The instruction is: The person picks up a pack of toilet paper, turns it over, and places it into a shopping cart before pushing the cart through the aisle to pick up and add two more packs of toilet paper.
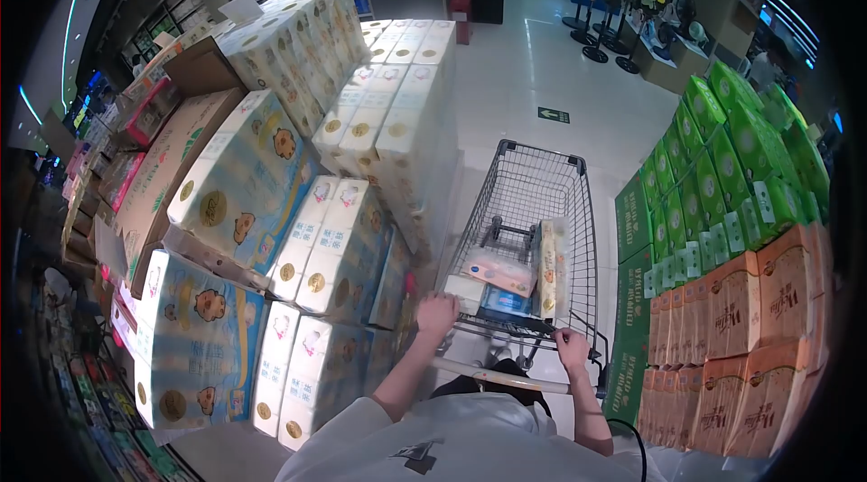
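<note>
A wire shopping cart (591, 238) stands in front of me, with its pale handle bar (501, 376) close to my waist. My left hand (437, 313) is curled at the cart's near left corner; its fingertips are partly hidden. At the near right, my right hand (571, 347) is closed on the dark rear rim. Inside the near end lie a pink-and-white pack (499, 272), a blue pack (506, 301), a white pack (464, 291) and a tall cream-coloured pack (548, 270) standing along the right.
Stacked tissue packs (339, 243) rise close along the left, beside an opened carton (172, 175). Green packs (722, 157) and orange-brown packs (750, 301) line the right, with green cartons (632, 329) at their edge. A tiled aisle (515, 58) runs ahead to standing fans (601, 31).
</note>
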Tool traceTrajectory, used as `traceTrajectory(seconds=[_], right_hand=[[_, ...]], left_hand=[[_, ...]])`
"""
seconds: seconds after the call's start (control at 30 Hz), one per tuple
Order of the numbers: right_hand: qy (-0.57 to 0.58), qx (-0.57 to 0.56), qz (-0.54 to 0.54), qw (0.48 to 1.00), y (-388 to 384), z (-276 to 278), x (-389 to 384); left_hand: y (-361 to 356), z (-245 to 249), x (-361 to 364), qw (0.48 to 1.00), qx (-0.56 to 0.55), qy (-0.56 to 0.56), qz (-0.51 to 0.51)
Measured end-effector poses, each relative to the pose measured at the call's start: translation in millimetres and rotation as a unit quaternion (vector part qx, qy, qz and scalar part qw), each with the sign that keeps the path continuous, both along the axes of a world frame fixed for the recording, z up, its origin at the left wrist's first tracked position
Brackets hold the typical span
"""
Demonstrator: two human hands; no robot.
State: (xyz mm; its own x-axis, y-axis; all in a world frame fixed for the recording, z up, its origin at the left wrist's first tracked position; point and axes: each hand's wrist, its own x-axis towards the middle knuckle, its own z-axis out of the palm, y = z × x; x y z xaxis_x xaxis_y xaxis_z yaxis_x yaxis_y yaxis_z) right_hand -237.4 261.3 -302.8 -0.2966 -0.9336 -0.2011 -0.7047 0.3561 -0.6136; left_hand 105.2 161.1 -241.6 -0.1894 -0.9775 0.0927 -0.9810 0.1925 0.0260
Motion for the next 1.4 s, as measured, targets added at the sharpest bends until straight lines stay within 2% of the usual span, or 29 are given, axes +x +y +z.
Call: traceTrajectory(seconds=[0.27, 0.4, 0.97, 1.07, 1.2, 1.4], right_hand=[[-0.035, -0.011, 0.026, 0.999, -70, -6, -34], [-0.016, -0.005, 0.039, 0.999, -110, -3, -53], [-0.023, 0.032, 0.074, 0.996, -291, -19, -123], [0.014, 0.005, 0.071, 0.997, -325, -28, -131], [-0.036, 0.04, 0.062, 0.997, -368, -25, -144], [-0.003, 0.02, 0.087, 0.996, -425, -25, -162]], left_hand=[[-58, -5, -30, 0.999, 0.035, 0.006, 0.032], [-92, -5, -47, 0.998, 0.047, 0.011, 0.038], [-250, -17, -111, 0.996, 0.039, 0.031, 0.074], [-280, -24, -119, 0.996, 0.022, 0.029, 0.075], [-316, -24, -130, 0.996, 0.012, 0.039, 0.078], [-367, -19, -152, 0.995, 0.014, 0.041, 0.091]])
